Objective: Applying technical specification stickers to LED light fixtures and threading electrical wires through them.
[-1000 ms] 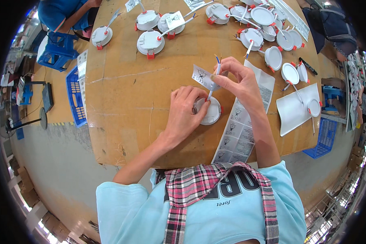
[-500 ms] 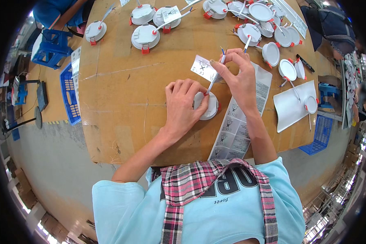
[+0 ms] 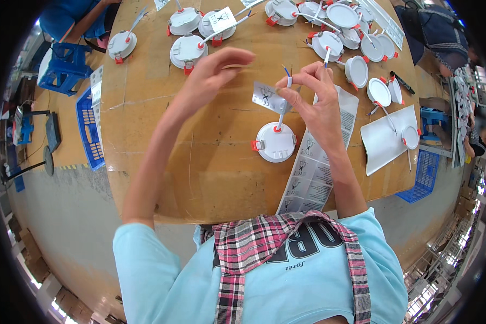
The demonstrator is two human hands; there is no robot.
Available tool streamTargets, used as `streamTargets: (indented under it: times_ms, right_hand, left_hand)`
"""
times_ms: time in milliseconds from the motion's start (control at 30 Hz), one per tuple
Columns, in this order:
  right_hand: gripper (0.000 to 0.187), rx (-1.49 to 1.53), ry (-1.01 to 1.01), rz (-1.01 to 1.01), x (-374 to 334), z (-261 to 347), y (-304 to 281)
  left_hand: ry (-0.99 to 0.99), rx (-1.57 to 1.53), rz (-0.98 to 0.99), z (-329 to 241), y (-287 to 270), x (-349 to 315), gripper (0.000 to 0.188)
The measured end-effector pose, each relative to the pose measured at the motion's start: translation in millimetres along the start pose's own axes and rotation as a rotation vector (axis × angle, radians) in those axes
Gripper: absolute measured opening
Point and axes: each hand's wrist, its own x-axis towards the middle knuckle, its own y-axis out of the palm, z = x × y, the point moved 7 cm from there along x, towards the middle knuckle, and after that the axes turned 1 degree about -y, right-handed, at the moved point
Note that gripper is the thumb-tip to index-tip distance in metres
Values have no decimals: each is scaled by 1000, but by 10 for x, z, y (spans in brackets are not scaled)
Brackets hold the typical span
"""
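Note:
A round white downlight (image 3: 276, 144) with red-tipped clips lies back side up on the table in front of me. Its short white cable (image 3: 280, 120) rises from a red grommet, with thin coloured wire ends at the top. My right hand (image 3: 314, 100) pinches the cable near that end, between thumb and fingers. A silvery printed label (image 3: 267, 98) is wrapped on the cable and sticks out to the left. My left hand (image 3: 211, 75) is in the air at the left, fingers stretched and thumb apart, holding nothing. Beneath my right forearm lies a strip of labels (image 3: 314, 171).
More downlights (image 3: 188, 51) stand along the far left, and a pile of them (image 3: 343, 16) fills the far right. A white sheet (image 3: 386, 143) and a black marker (image 3: 403, 82) lie at the right. Blue crates (image 3: 90, 129) flank the table. Other people sit beyond it.
My left hand has let go of the downlight and moved up and left, so the lamp's back now shows. The right hand still holds the cable, and the label has tilted slightly.

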Motion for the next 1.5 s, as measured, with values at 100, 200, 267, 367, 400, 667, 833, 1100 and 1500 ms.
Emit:
streamTargets:
  times_ms: [100, 200, 267, 367, 400, 667, 833, 1100, 1500]
  right_hand:
    - [20, 31, 2, 55, 1, 22, 49]
    - [22, 76, -41, 56, 3, 50, 36]
    - [22, 59, -35, 59, -8, 31, 6]
    - [22, 42, -45, 73, 4, 65, -4]
    - [22, 36, -60, 83, 5, 78, 1]
    - [22, 93, -28, 99, 15, 82, -32]
    - [19, 129, -26, 106, 16, 93, -26]
    - [14, 184, 55, 110, -10, -71, -46]
    - [16, 224, 230, 77, 8, -167, -43]
  left_hand:
    - [3, -13, 430, -15, 312, 329, 48]
    - [-100, -39, 741, 15, 662, 505, 60]
    - [-130, -110, 818, 43, 782, 534, 53]
    - [-100, -142, 903, 147, 775, 571, 52]
    - [-104, -148, 908, 157, 781, 574, 52]
    - [-44, -72, 866, 128, 794, 566, 37]
    - [-112, -105, 854, 162, 655, 503, 20]
    - [-205, -116, 680, 151, 495, 306, 16]
    - [-161, -239, 406, 173, 397, 192, 17]
